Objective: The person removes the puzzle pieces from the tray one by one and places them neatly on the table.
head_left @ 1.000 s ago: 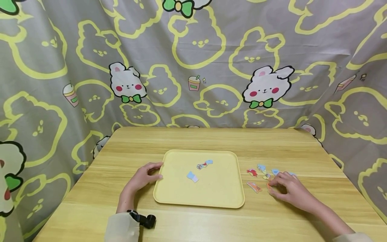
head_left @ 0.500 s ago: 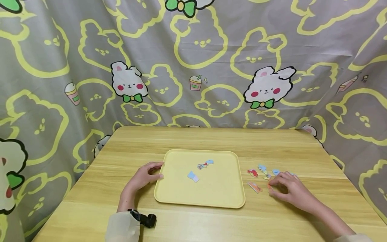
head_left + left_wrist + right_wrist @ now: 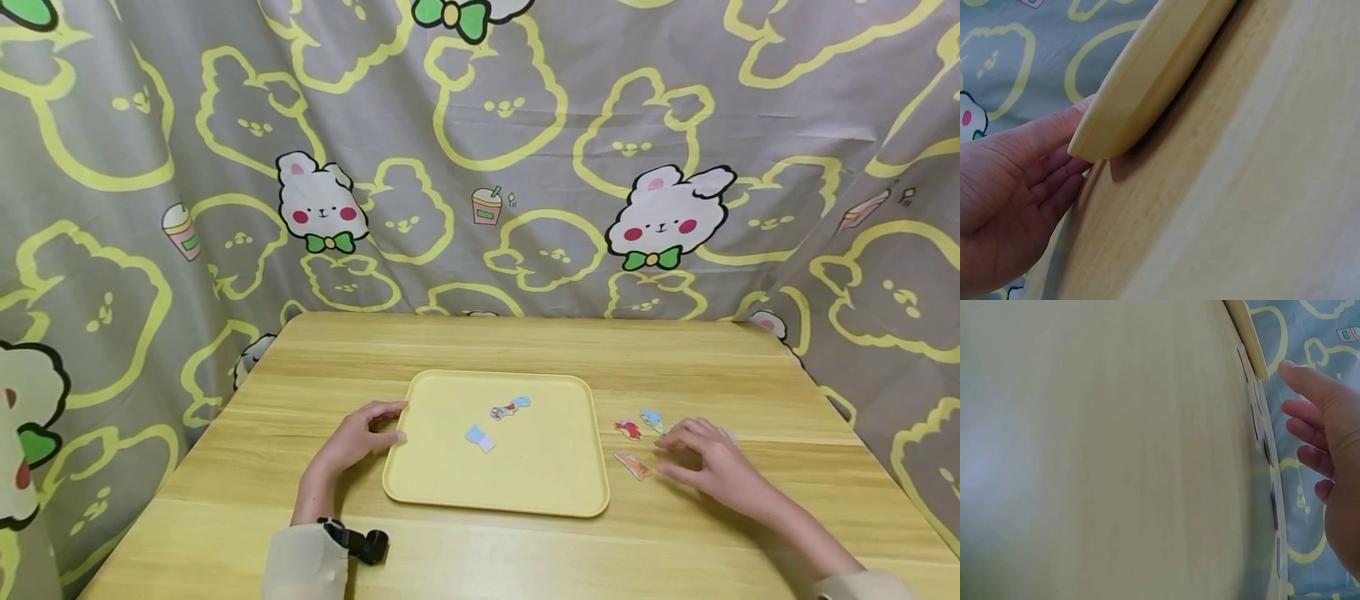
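The yellow tray [image 3: 495,492] lies flat on the table, holding a joined blue-and-red cutout [image 3: 510,407] and a blue-and-lilac one [image 3: 481,438]. At its left rim, my left hand [image 3: 351,442] touches the edge with thumb and fingertips; the left wrist view shows this hand [image 3: 1016,187] against the tray's rim [image 3: 1141,81]. My right hand [image 3: 712,467] hovers over the pieces right of the tray, thumb and fingers apart. Nothing shows between its fingers [image 3: 1300,419] in the right wrist view. Near it lie a red piece [image 3: 627,429], an orange piece [image 3: 633,465] and a blue one [image 3: 652,418]; others are partly hidden beneath the hand.
A wooden table [image 3: 480,554] carries everything. Behind it and at both sides hangs a grey curtain [image 3: 525,108] with cartoon prints. A black wrist camera [image 3: 367,547] sticks out from the left wrist.
My right hand has shifted slightly left and up, its fingers now covering more of the pieces. The orange piece at its fingertips is no longer visible. The left hand stays at the rim.
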Available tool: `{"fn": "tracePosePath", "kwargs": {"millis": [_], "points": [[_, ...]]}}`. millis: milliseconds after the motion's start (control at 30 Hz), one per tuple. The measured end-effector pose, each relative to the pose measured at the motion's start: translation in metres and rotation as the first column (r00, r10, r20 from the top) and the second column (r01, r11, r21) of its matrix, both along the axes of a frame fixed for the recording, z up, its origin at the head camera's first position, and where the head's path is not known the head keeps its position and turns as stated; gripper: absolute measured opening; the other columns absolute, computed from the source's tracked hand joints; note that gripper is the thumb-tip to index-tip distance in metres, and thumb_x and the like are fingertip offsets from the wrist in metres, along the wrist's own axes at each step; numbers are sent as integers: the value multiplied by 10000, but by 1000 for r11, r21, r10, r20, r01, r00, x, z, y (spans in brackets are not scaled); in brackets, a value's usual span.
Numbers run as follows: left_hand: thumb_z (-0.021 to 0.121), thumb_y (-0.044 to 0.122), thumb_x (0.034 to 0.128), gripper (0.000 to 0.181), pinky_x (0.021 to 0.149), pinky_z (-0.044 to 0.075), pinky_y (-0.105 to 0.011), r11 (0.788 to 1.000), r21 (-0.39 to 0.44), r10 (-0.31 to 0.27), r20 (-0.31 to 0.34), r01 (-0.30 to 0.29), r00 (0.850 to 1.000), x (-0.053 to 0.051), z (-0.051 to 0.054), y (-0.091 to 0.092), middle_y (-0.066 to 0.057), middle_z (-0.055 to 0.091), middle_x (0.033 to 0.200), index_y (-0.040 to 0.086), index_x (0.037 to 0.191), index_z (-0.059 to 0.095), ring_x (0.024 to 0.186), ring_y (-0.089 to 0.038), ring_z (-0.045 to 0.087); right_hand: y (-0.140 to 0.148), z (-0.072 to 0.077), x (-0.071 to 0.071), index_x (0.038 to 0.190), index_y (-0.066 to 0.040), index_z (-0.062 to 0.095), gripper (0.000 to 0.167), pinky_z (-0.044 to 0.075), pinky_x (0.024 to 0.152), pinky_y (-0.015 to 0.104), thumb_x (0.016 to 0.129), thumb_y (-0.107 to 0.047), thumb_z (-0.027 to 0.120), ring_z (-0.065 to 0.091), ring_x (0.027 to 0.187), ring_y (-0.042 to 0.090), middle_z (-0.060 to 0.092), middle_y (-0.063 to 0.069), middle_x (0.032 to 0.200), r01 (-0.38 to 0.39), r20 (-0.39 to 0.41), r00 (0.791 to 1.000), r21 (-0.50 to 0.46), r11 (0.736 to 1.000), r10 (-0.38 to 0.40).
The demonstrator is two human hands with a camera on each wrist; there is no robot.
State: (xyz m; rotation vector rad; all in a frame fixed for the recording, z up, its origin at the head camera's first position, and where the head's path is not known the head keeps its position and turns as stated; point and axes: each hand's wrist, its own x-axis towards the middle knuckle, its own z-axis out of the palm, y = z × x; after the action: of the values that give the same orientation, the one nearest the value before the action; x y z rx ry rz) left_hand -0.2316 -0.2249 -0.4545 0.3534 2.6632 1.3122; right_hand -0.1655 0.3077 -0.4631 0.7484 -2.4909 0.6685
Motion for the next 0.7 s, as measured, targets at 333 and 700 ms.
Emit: {"fn": "tracePosePath", "kwargs": {"millis": [333, 700], "points": [[729, 244, 886, 531, 1144, 357, -534, 1000, -19, 1, -33, -2, 999, 1, 1, -1, -155, 566, 1391, 86, 1369, 574, 1329, -361, 487, -30, 2, -17, 1013, -143, 720, 364, 315, 818, 237, 684, -178, 874, 484, 910, 51, 631, -81, 934, -59, 49, 997, -41, 997, 61], [729, 255, 886, 532, 1143, 356, -538, 999, -31, 5, -36, -6, 999, 1, 0, -1, -150, 569, 1387, 100, 1371, 576, 1327, -362, 489, -69, 4, -34, 1053, -115, 715, 353, 374, 764, 277, 732, -186, 846, 493, 887, 79, 639, -60, 979, -133, 67, 988, -43, 990, 136]]}}
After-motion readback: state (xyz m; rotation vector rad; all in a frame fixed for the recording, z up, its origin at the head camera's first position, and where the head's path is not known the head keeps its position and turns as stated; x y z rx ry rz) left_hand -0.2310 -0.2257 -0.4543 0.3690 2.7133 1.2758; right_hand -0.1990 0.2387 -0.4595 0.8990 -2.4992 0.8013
